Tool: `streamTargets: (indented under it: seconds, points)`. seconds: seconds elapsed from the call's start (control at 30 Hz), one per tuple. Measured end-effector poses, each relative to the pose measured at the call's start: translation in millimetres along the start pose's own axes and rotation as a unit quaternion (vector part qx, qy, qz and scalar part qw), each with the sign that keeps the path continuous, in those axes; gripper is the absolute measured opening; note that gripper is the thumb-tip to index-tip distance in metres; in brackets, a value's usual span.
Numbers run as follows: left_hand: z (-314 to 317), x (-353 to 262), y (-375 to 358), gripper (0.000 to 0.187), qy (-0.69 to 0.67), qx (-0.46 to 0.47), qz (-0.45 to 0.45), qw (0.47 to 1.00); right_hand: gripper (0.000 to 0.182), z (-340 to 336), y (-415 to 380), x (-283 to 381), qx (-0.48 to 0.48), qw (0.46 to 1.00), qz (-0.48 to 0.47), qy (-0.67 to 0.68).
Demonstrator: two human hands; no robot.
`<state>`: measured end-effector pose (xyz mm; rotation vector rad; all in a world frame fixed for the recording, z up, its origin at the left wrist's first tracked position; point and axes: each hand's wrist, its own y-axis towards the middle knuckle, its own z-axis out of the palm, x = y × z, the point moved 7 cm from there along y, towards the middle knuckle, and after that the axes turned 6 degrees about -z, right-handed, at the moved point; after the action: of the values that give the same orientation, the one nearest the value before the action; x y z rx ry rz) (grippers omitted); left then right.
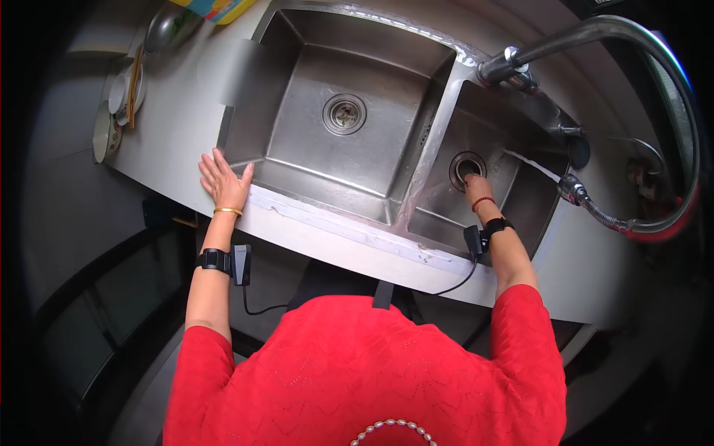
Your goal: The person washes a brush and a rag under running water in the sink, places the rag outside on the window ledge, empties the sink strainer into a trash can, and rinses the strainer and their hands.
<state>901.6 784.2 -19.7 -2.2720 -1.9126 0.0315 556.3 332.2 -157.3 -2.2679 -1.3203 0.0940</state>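
My left hand [226, 182] lies flat with fingers spread on the white counter [171, 141], beside the near left corner of the large sink basin [349, 160]. That basin has a round drain strainer [345, 114] with small bits in it. My right hand [476, 188] reaches into the smaller right basin [446, 212], its fingers down at the round drain [467, 165]. Those fingertips are hidden in the dark drain opening, and what they hold, if anything, cannot be made out. A stream of water runs into this basin from the spray head [571, 189].
A tall curved faucet [595, 28] with a hose [602, 215] arches over the right side. Bowls [108, 134] and chopsticks [134, 85] stand at the far left, near a metal bowl [167, 30]. A yellow and blue packet [216, 7] lies at the top left.
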Motion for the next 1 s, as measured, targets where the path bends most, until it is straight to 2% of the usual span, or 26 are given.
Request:
streamTargets:
  seconds: [0.1,0.2,0.3,0.37,0.4,0.43,0.47,0.5,0.53,0.57,0.63,0.73,0.83,0.87,0.9,0.93,0.97,1.0]
  points:
    - [-2.2,-1.3,0.1,0.089,0.01,0.008,-0.009,1.0,0.012,-40.0,-17.0,1.6,-0.071,0.996,0.004,0.051]
    - [-6.0,-2.4,-1.1,0.09,0.005,-0.011,-0.01,1.0,0.01,-88.7,-45.2,9.4,-0.187,0.976,-0.009,0.114]
    - [-15.0,-5.2,-1.4,0.076,-0.042,-0.038,-0.005,0.998,0.01,-139.1,-75.4,36.0,-0.246,0.946,-0.021,0.208]
    - [-49.2,-46.8,-19.6,0.051,-0.043,-0.123,0.151,0.98,0.012,-173.1,-92.2,73.0,-0.257,0.929,-0.031,0.263]
    - [-54.5,-66.3,-25.8,0.043,-0.192,-0.064,0.194,0.96,0.013,-182.8,-97.3,90.3,-0.254,0.922,-0.04,0.29]
    - [-61.1,-90.1,-33.8,0.034,-0.333,-0.004,0.231,0.914,0.013,-193.3,-101.3,110.7,-0.257,0.912,-0.06,0.314]
    - [-58.6,-116.5,-42.0,0.033,-0.456,0.143,0.199,0.856,0.012,-203.6,-104.6,131.3,-0.26,0.901,-0.081,0.339]
    - [-42.2,-143.8,-55.7,0.036,-0.571,0.284,0.163,0.753,0.012,-209.3,-106.0,149.6,-0.265,0.889,-0.101,0.36]
    - [-44.1,-171.0,-81.3,0.048,-0.624,0.456,0.074,0.631,0.012,-209.3,-104.5,164.8,-0.258,0.876,-0.119,0.391]
    - [-44.6,-194.5,-104.6,0.057,-0.657,0.565,0.025,0.499,0.012,-210.9,-104.0,182.4,-0.251,0.87,-0.134,0.402]
    - [-64.8,-228.7,-132.0,0.057,-0.691,0.669,0.01,0.274,0.013,-210.4,-102.2,212.9,-0.246,0.861,-0.177,0.408]
    - [-67.2,-242.1,-133.3,0.052,-0.713,0.642,0.049,0.277,0.017,-218.0,-106.7,237.9,-0.28,0.859,-0.227,0.363]
    - [-62.2,-242.5,-128.8,0.047,-0.715,0.655,0.029,0.242,0.019,-222.9,-116.3,222.8,-0.26,0.813,-0.187,0.486]
    - [-62.9,-241.6,-124.9,0.043,-0.72,0.651,0.02,0.239,0.021,-226.3,-124.6,196.8,-0.297,0.814,-0.152,0.476]
    - [-61.3,-239.9,-117.7,0.043,-0.724,0.644,0.019,0.247,0.022,-225.9,-134.5,156.8,-0.379,0.795,-0.094,0.465]
    - [-55.8,-236.5,-110.0,0.043,-0.73,0.635,0.016,0.254,0.027,-222.8,-148.1,113.7,-0.426,0.711,-0.016,0.559]
    - [-50.2,-232.0,-103.0,0.043,-0.737,0.624,0.01,0.259,0.035,-237.9,-171.0,84.1,-0.49,0.665,0.065,0.56]
    - [-44.9,-228.0,-97.4,0.042,-0.735,0.621,0.001,0.27,0.037,-252.9,-185.6,54.1,-0.537,0.694,0.083,0.472]
